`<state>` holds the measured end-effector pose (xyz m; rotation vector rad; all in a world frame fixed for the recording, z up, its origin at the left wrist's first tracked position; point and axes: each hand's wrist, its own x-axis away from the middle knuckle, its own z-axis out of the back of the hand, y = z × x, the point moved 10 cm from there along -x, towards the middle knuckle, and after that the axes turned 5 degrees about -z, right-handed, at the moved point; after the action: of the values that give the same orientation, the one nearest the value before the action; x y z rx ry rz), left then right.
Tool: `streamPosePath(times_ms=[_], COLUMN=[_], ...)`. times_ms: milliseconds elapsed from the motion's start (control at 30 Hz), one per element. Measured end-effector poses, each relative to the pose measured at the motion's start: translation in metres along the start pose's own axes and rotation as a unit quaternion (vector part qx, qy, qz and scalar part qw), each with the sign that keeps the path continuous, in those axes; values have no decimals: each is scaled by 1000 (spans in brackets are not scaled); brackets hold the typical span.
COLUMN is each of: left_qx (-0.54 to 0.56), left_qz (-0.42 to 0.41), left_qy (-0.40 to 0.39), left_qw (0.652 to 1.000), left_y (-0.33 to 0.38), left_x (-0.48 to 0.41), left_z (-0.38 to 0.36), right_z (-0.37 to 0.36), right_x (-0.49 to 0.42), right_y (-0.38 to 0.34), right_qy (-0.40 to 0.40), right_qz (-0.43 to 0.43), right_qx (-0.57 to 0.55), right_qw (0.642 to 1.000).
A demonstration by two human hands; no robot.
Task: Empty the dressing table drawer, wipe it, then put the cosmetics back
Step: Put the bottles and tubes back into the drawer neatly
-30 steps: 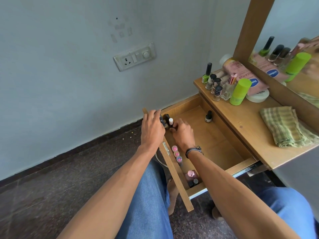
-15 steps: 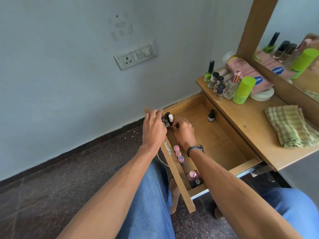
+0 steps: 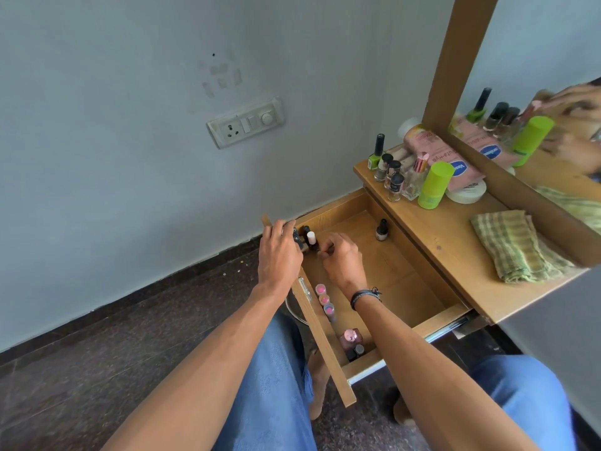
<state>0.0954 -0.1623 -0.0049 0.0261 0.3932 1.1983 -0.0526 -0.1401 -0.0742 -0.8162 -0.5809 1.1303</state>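
Wood worktop point(image 3: 455, 255) w/ bottles point(image 3: 395, 187), cloth point(image 3: 514, 245); grey wall point(image 3: 130, 125), dark floor point(image 3: 97, 353). Drawer point(image 3: 400, 278) pulled out. L hand point(image 3: 279, 252) fingers curled over drawer front; R hand point(image 3: 341, 258) fingers curled by white-cap bottle point(image 3: 311, 238), grip unclear

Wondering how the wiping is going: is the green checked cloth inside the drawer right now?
No, the green checked cloth lies folded on the tabletop by the mirror, outside the open drawer.
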Motion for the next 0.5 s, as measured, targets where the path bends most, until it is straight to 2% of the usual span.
streamPosePath(times_ms=[133, 267, 333, 400, 500], left_qx=[-4, -16, -5, 38, 134], left_qz=[-8, -29, -44, -53, -51], left_qy=[-4, 3, 16, 31, 33], left_qw=[1000, 999, 999, 997, 989], left_y=[3, 8, 16, 32, 69], left_x=[0, -1, -3, -6, -18], left_z=[1, 5, 10, 19, 33], right_z=[63, 169, 214, 239, 245], right_x=[20, 41, 42, 34, 13], right_y=[-15, -23, -10, 8, 24], right_qy=[68, 241, 319, 344, 298], right_qz=[30, 54, 30, -20, -75], right_qx=[-18, -73, -100, -125, -116], right_qw=[997, 966, 942, 930, 945])
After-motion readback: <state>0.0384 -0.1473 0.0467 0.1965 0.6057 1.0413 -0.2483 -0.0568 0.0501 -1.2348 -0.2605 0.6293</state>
